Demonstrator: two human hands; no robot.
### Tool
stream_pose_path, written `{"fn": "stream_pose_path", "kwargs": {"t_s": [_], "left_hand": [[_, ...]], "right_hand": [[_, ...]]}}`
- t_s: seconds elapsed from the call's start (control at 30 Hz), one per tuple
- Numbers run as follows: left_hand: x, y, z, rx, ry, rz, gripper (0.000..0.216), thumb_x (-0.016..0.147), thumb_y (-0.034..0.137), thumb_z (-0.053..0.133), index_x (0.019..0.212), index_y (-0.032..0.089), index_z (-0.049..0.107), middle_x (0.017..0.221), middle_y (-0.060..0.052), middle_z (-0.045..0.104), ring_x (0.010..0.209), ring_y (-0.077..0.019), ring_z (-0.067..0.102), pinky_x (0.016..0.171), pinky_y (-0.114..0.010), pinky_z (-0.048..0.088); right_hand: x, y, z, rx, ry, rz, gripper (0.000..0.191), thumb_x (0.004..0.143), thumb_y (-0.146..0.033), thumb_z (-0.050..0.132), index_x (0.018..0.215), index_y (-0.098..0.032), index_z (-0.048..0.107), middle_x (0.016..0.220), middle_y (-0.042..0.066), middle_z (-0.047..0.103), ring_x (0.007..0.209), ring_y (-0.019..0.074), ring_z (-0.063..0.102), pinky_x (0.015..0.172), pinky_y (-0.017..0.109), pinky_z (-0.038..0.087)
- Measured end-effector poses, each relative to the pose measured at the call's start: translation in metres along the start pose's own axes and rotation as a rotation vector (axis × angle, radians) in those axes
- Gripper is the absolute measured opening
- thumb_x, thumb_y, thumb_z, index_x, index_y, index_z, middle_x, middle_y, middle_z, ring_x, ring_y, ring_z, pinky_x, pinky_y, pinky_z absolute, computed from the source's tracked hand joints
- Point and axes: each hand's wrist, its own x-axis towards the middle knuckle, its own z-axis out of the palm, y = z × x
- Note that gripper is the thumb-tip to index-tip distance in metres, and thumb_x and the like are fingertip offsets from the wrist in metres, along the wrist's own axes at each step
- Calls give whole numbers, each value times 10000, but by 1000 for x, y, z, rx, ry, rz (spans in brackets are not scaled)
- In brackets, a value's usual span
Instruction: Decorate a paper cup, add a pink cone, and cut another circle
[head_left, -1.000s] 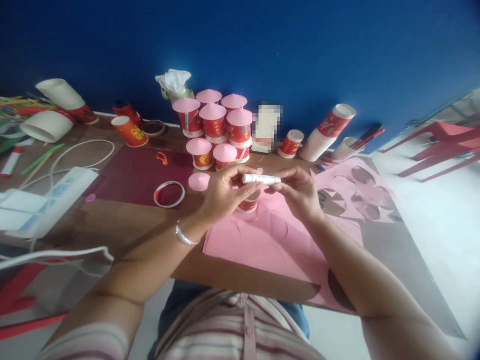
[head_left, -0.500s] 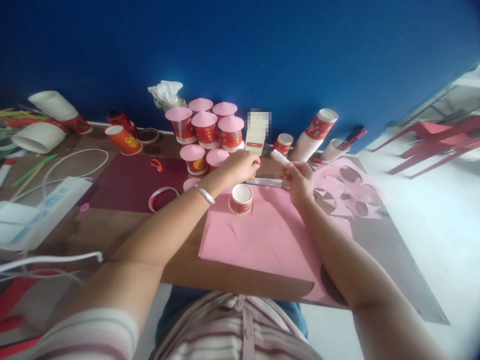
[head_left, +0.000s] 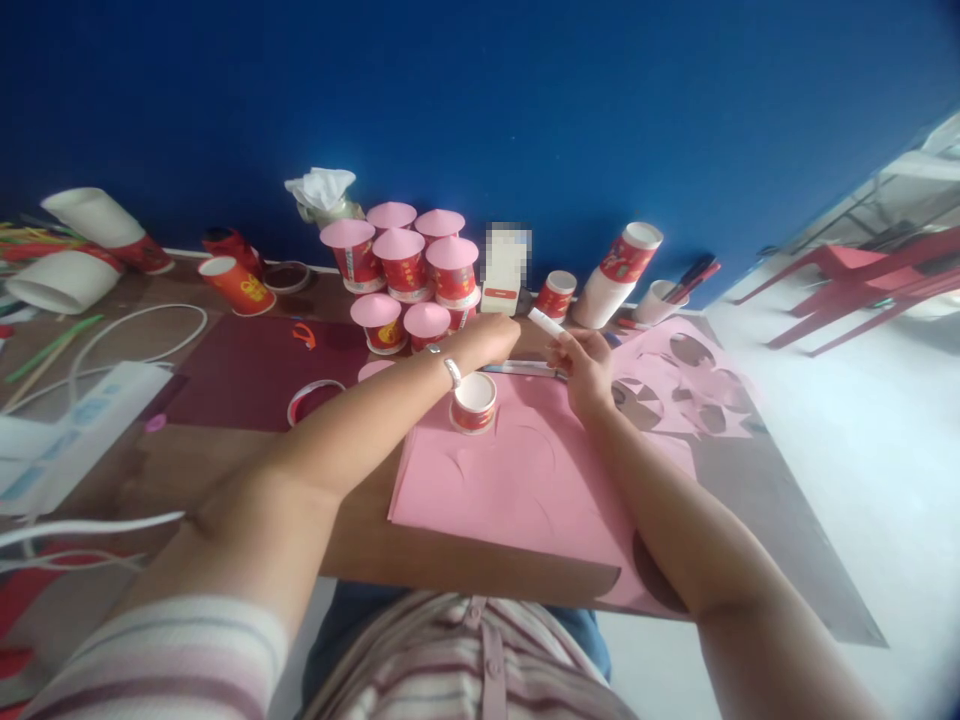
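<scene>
Currently, the left arm is slanting forward and to the right over the table, its elbow bending outward and its striped sleeve (head_left: 172,655) covering only the upper part. A shiny silver bracelet (head_left: 452,374) is circling the wrist, and the left hand (head_left: 495,340) is turning its back toward the camera, the fingers curling downward and out of sight; whether they are gripping anything, I cannot tell. This hand is hanging just in front of a pale, upright, partly pixelated object (head_left: 504,275).

Meanwhile, the bare right forearm is angling inward from the lower right, over the edge of the pink sheets. The right hand (head_left: 589,362) is pinching one end of a slim white cylindrical tube (head_left: 547,322) between thumb and fingers; the free end is pointing up and to the left, toward the other hand but apart from it.

Below the left wrist, a short red-and-white paper cup (head_left: 474,412) is standing on the stacked pink paper sheets (head_left: 495,490), its round white face turning upward. A slender white pen-shaped item (head_left: 529,368) is lying crosswise near the sheets' far edge, between the hands. Beyond the left forearm, several red paper cups with pink conical tops (head_left: 400,270) are standing in a cluster.
</scene>
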Motion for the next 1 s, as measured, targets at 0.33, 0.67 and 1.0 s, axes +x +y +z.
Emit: {"fn": "stream_pose_path", "kwargs": {"t_s": [0.33,0.67,1.0], "left_hand": [[-23,-20,-7,-631,173,123,302,850,201,727,1150,197,688,991,-68,747,856,-212,714,807,-352,567],[-52,-21,-6,-1408,244,14,234,824,296,849,956,147,727,1054,-102,790,1015,-182,755,907,-325,620],[-50,-20,5,-1404,303,-13,347,763,406,899,929,167,710,970,-66,766,922,-187,734,788,-320,615]], "right_hand": [[-3,-10,4,84,-155,27,358,741,-481,863,878,-247,628,789,-24,709,590,102,595,563,251,547],[-9,-19,7,129,-250,33,323,731,-467,879,911,-245,729,743,-29,687,612,110,581,597,269,552],[-14,-14,10,20,-252,-11,351,756,-487,873,908,-210,720,733,-17,705,606,114,619,633,288,558]]}}
